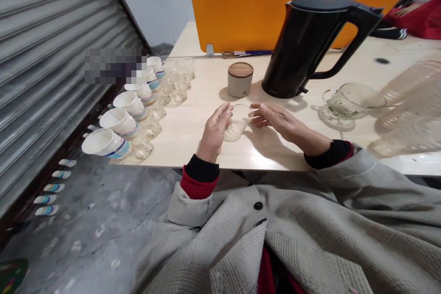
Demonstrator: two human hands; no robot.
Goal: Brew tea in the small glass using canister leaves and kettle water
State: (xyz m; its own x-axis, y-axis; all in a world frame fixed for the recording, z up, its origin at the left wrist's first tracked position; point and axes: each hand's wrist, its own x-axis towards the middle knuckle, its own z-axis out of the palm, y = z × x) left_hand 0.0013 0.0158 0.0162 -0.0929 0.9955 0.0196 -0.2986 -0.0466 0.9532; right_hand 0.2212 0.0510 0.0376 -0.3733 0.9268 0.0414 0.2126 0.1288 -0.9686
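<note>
A clear, thin-walled cup (pixel 237 129) is on the table between my two hands. My left hand (pixel 214 131) is beside its left side, fingers stretched out and held close together, the fingertips at or very near the rim. On the other side, my right hand (pixel 279 121) has its fingers extended, tips by the rim; firm contact cannot be made out. Behind the cup stands a grey canister with a wooden lid (pixel 240 80). A black electric kettle (pixel 296 50) is upright to the canister's right.
White paper cups (pixel 119 121) and small clear cups (pixel 150 127) stand in rows at the table's left end. A ribbed glass cup with leaves (pixel 351 101) and clear plastic bottles (pixel 409 110) are at right. An orange partition (pixel 241 4) stands behind; a person's red clothing (pixel 422 18) shows beyond.
</note>
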